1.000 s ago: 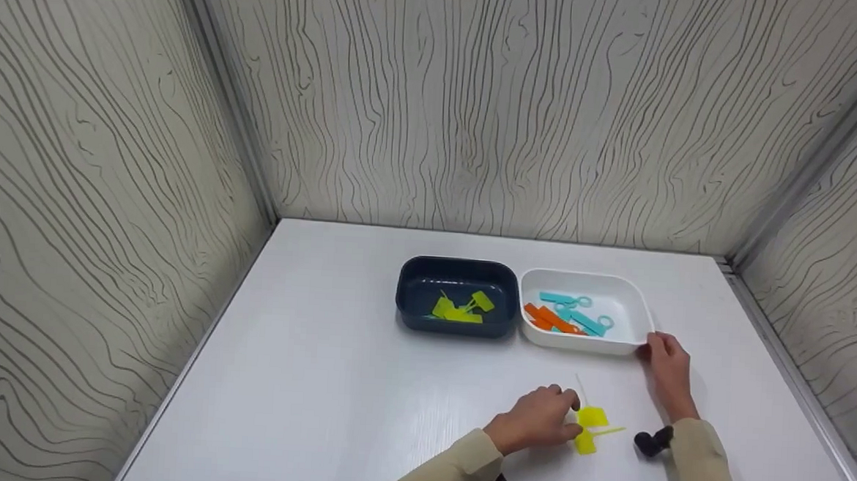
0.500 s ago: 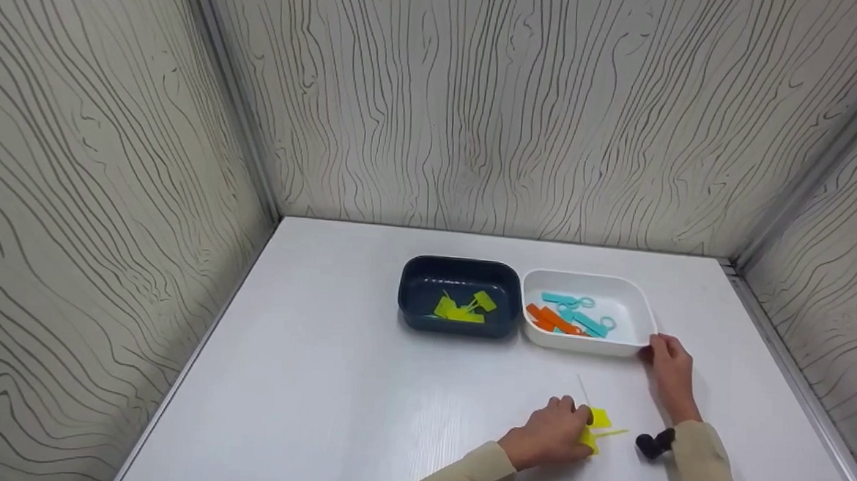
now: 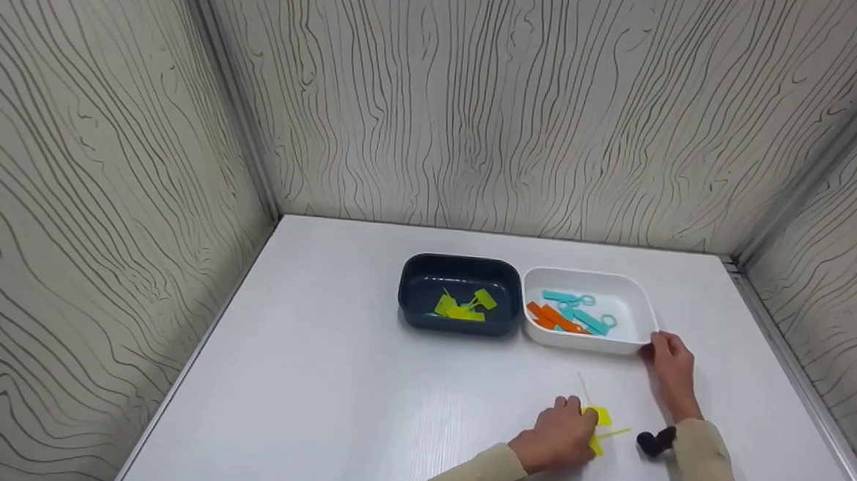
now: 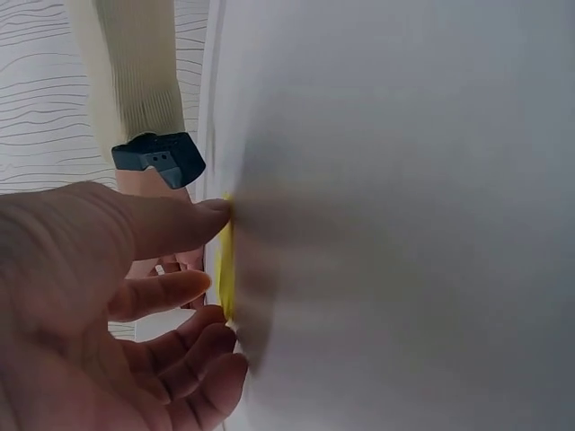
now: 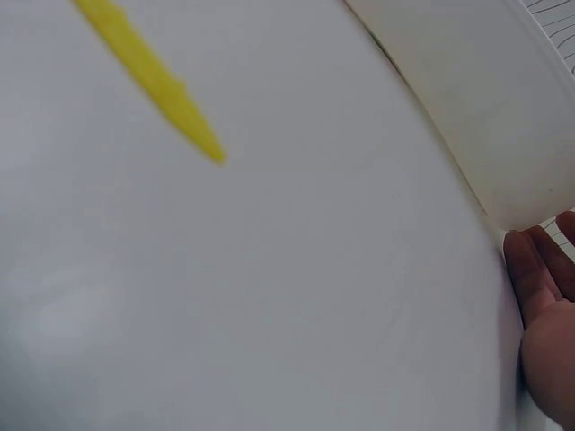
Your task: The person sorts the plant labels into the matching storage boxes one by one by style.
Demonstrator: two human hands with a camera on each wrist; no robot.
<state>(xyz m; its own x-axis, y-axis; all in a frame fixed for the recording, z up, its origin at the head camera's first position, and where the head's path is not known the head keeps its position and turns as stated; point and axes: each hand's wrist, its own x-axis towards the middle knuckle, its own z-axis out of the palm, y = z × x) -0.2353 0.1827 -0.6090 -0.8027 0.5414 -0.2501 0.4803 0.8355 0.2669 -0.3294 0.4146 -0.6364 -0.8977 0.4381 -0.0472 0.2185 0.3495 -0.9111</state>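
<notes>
On the white table, my left hand (image 3: 563,437) bends over yellow T-shaped plant labels (image 3: 598,415), partly covering them. In the left wrist view, its thumb and fingertips close on opposite ends of a yellow label (image 4: 225,269) at the tabletop. A pointed yellow stem (image 5: 166,94) crosses the upper left of the right wrist view. My right hand (image 3: 672,369) grips the near right corner of a white box (image 3: 584,342), with its fingers (image 5: 530,269) at that corner. Inside the box lie turquoise (image 3: 590,321) and orange (image 3: 558,318) strips, some with ring ends.
Left of the white box, right beside it, stands a dark blue box (image 3: 458,324) holding several yellow labels (image 3: 463,313). Wood-patterned panels (image 3: 479,111) enclose the table (image 3: 304,380) at the back and both sides.
My left hand has moved right and drawn in over the yellow labels, hiding more of them. My right hand stays at the corner of the white box.
</notes>
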